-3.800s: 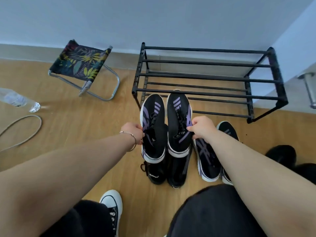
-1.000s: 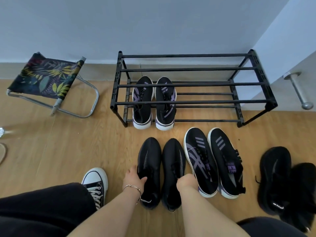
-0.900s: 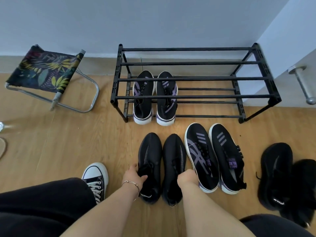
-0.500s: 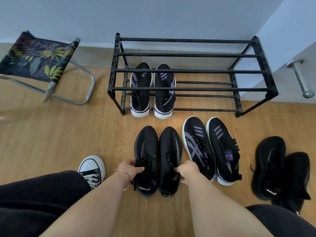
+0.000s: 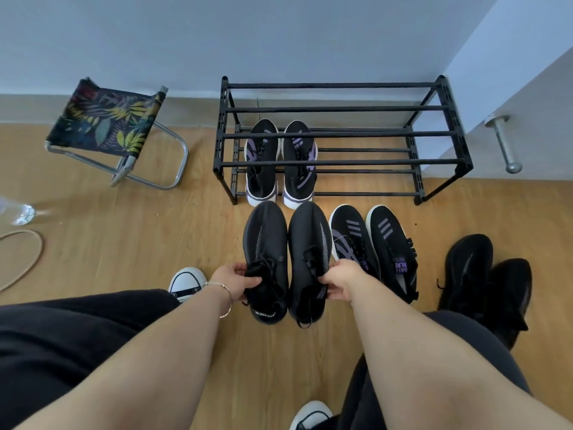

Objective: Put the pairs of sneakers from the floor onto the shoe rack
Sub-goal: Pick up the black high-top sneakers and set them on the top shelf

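Note:
A black metal shoe rack [image 5: 341, 164] stands against the wall with one black-and-purple pair [image 5: 280, 162] on its lower shelf at the left. In front of it, my left hand [image 5: 235, 280] grips the collar of the left black knit sneaker [image 5: 266, 243], and my right hand [image 5: 341, 279] grips the collar of the right black knit sneaker [image 5: 310, 243]. Both shoes point toward the rack, raised a little off the floor. Another black-and-purple pair [image 5: 372, 243] lies on the floor to the right, and an all-black pair [image 5: 486, 280] further right.
A folding stool [image 5: 108, 125] with leaf-print fabric stands left of the rack. A clear plastic bottle [image 5: 18, 211] and a cable loop [image 5: 21, 259] lie at the far left. A metal door stop [image 5: 504, 144] sticks out at the right wall. My own white-toed shoes [image 5: 186, 280] are below.
My hands moved from the heels to the collars of the black knit pair and closed on them. The pair has come up and forward, toward the rack.

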